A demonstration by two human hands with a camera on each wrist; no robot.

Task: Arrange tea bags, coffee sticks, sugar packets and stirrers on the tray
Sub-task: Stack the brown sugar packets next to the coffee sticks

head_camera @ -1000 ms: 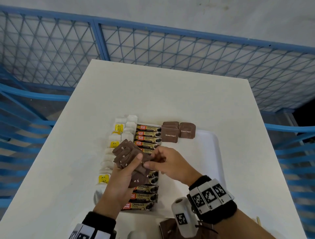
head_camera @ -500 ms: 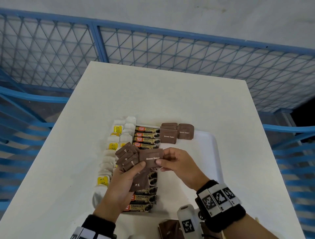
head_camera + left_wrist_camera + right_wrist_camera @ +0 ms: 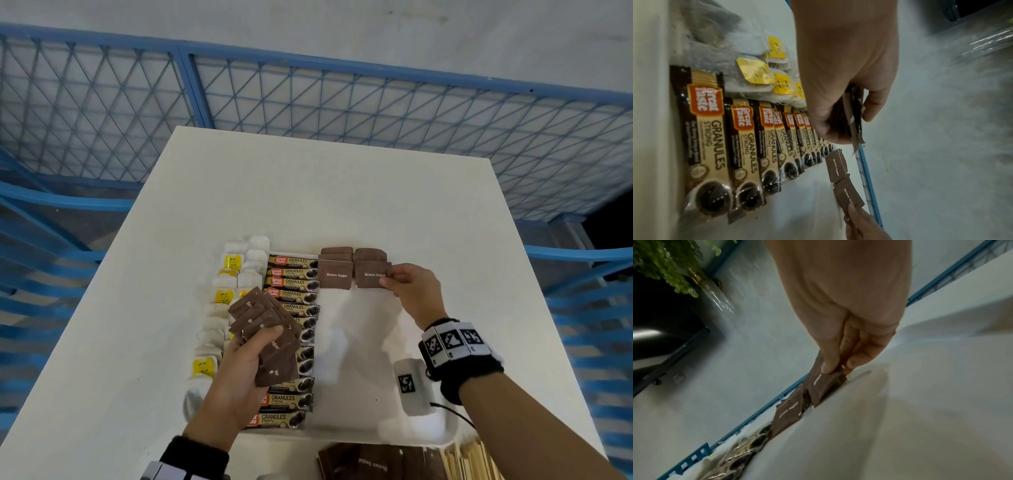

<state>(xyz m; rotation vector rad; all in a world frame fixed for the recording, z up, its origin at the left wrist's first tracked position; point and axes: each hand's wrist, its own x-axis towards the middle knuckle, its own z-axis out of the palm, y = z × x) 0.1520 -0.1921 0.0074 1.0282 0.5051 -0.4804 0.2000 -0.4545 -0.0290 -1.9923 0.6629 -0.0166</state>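
On the white tray (image 3: 359, 359) a column of tea bags (image 3: 222, 294) lies at the left, with a column of coffee sticks (image 3: 291, 274) beside it. Two short piles of brown sugar packets (image 3: 335, 274) sit at the tray's far end. My right hand (image 3: 385, 279) pinches one sugar packet (image 3: 371, 275) by its right edge, low over the right pile. The right wrist view shows the same pinch on the packet (image 3: 824, 382). My left hand (image 3: 260, 346) grips a fanned bunch of sugar packets (image 3: 263, 322) above the coffee sticks (image 3: 711, 146).
More brown sugar packets (image 3: 359, 462) and wooden stirrers (image 3: 472, 462) lie off the tray at the table's near edge. The white table (image 3: 308, 192) stretches bare beyond the tray. A blue mesh fence (image 3: 308, 102) stands behind the table.
My right hand drew one packet from the left hand's bunch and carried it away to the right pile at the tray's far end. The left hand stayed roughly in place.
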